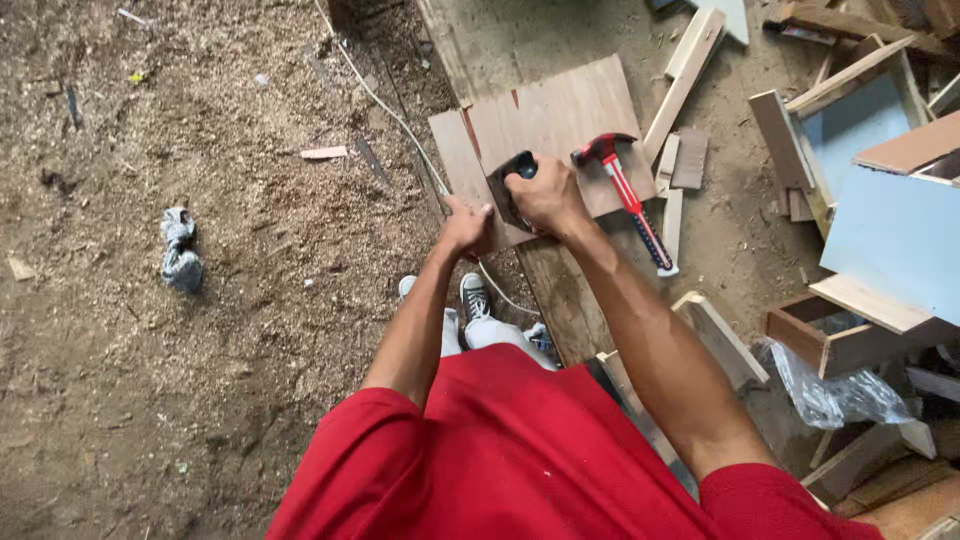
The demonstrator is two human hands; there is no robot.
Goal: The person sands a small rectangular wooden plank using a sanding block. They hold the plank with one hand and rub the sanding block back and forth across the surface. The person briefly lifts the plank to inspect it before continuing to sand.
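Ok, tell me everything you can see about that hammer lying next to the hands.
The hammer has a red head end with a dark claw, and a slim handle striped red, dark and white down to a pale butt. It lies flat and slantwise, head on the light wooden board, handle running off toward the lower right over the workbench. Neither hand touches it; the right hand is just beside its head, gripping a dark tool.

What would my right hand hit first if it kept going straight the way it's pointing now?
Probably nothing at once: the right hand grips a dark tool on the plywood panel and points up the panel's bare face. The hammer lies off to its right, likely outside that line, though depth is unclear.
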